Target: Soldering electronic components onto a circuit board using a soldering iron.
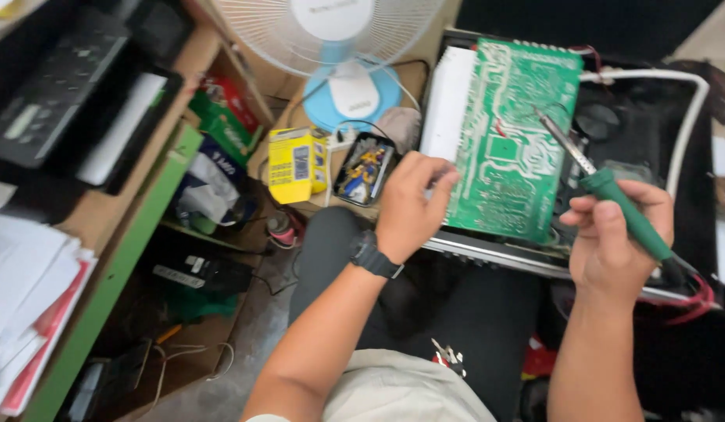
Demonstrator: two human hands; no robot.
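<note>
Seen from the head camera, the right hand [616,238] has its grip closed around the green handle of a soldering iron [612,199], whose metal tip slants up and left to rest over the right part of a green circuit board [507,133]. The board lies tilted, its traced side up, propped on an open black chassis [636,141] that sits across the person's lap, a white cable [687,117] curving along the chassis's far and right edge. The left hand [409,203], a black wristwatch [374,254] on its wrist, pinches the board's lower left edge, its grip closed on that edge with thumb and fingers, just beside a white block [444,101] that runs along the board's left side. To the left of the board, on the wooden counter [198,47], stands a small yellow box [292,164] with a dark rectangular label on its face, upright and near a dark open tin [364,168] filled with small yellow and blue bits. Behind them a white fan with a light blue base [350,90] stands against the counter's back. Further left, a red and green carton [225,117] lies on a lower shelf, a black printer [73,86] sits at the top left, and a stack of white papers [26,289] hangs over the green edge at the lower left
</note>
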